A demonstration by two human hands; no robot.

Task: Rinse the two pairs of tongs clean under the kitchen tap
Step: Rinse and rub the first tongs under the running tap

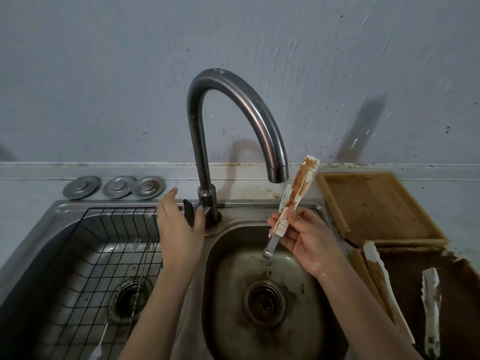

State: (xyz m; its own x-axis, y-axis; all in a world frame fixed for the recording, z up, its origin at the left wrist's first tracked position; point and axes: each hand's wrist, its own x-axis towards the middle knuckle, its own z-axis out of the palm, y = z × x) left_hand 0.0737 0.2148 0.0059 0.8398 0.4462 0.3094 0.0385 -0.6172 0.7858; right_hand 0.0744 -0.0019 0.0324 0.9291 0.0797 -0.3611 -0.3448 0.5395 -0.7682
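Observation:
My right hand [304, 240] grips a white pair of tongs [298, 193] smeared with brown sauce, tips up, just right of the tap's spout [278, 175], over the right sink basin [298, 307]. No water runs from the curved steel tap [207, 100]. My left hand [179, 224] is at the tap's black lever [188, 211], fingers loosely curved around it; I cannot tell if they touch it. A second white pair of tongs [431, 307] lies spread open on the dark counter at the right.
The left basin holds a black wire rack [104, 242] with metal utensils [137, 261]. Three round metal lids [114, 187] sit behind it. A wooden tray [376, 206] lies right of the sink. The right basin's drain [265, 302] is dirty.

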